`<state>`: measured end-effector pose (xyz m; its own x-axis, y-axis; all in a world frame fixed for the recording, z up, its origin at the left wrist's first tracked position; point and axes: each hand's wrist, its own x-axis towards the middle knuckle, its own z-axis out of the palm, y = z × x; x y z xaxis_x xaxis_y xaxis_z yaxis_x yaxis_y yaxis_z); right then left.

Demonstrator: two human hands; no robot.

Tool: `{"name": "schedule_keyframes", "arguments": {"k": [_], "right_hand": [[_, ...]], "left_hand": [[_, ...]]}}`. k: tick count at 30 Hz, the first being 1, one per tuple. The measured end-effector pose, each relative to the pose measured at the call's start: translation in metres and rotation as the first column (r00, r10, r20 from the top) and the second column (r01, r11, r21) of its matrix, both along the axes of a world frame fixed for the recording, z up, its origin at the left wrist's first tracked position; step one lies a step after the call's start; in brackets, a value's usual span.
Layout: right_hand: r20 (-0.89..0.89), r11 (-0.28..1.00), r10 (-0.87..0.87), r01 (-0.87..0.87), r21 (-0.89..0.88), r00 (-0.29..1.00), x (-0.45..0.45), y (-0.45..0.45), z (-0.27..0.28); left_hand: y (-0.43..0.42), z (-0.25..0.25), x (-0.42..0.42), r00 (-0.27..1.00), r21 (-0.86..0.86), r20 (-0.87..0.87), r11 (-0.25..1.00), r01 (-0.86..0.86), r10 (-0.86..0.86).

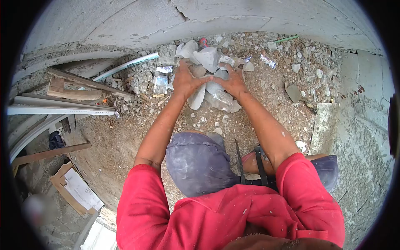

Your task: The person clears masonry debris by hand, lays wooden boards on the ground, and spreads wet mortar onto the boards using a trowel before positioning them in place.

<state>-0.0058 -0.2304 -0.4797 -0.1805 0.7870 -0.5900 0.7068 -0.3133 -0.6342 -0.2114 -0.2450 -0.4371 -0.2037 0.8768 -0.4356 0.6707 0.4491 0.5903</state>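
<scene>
Broken chunks of pale grey block [207,57] lie heaped on the ground by the wall. My left hand [188,82] presses against the heap's left side, its thumb and fingers curved around a chunk [198,71]. From the right, my right hand [234,82] cups the heap around a smaller grey chunk [222,74]. The two thumbs meet, or nearly meet, in the middle. Some fingertips are hidden among the pieces. Nearer to me, below the thumbs, are a flat pale chunk [196,98] and crumpled clear plastic [221,101].
Gravelly ground [266,104] spreads around the heap, below a grey block wall [250,25]. To the left are a white pipe [127,66], wooden pieces [83,85] and white profiles [62,110]. A wrapper [268,61] and a flat stone [293,91] lie right of the heap.
</scene>
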Motion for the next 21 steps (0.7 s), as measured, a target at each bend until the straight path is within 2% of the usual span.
{"name": "schedule_keyframes", "arguments": {"k": [2,4,6,10,13,16,17,19,20,21], "right_hand": [[-0.039,0.985,-0.016,0.022,0.172,0.999,0.015,-0.018,-0.019],[-0.054,0.921,-0.095,0.109,0.374,0.994,0.025,-0.031,-0.038],[0.005,0.930,-0.203,0.191,0.314,0.979,0.032,-0.030,-0.030],[0.081,0.912,-0.339,0.307,0.271,0.937,0.040,-0.003,-0.027],[0.037,0.957,-0.220,0.209,0.200,0.975,0.034,0.030,-0.025],[0.017,0.986,-0.145,0.146,-0.076,0.989,0.013,0.038,-0.017],[0.052,0.991,-0.122,0.124,-0.056,0.991,0.013,0.032,-0.020],[0.123,0.997,-0.076,0.078,-0.015,0.989,0.013,0.006,-0.024],[0.092,0.993,-0.114,0.117,-0.027,0.989,0.017,-0.003,-0.016],[0.062,0.987,-0.151,0.154,-0.046,0.987,0.022,-0.015,-0.003]], "left_hand": [[0.018,0.004,0.003,0.961,0.077,-0.275,0.995,0.064,-0.040],[0.043,-0.009,-0.004,0.953,0.151,-0.300,0.985,0.083,-0.034],[0.062,-0.024,-0.007,0.940,0.191,-0.327,0.968,0.164,-0.095],[0.090,-0.039,0.015,0.870,-0.181,-0.428,0.966,0.184,-0.246],[0.097,-0.060,0.012,0.843,-0.166,-0.411,0.937,0.306,-0.348],[0.073,-0.047,0.010,0.812,-0.049,-0.428,0.908,0.416,-0.396],[0.060,-0.038,0.009,0.857,-0.009,-0.382,0.929,0.370,-0.345],[0.031,-0.034,-0.005,0.946,0.115,-0.128,0.943,0.313,-0.299],[0.017,-0.035,-0.013,0.961,0.170,0.006,0.947,0.272,-0.276],[0.002,-0.033,-0.018,0.963,0.187,0.067,0.951,0.245,-0.261]]}}
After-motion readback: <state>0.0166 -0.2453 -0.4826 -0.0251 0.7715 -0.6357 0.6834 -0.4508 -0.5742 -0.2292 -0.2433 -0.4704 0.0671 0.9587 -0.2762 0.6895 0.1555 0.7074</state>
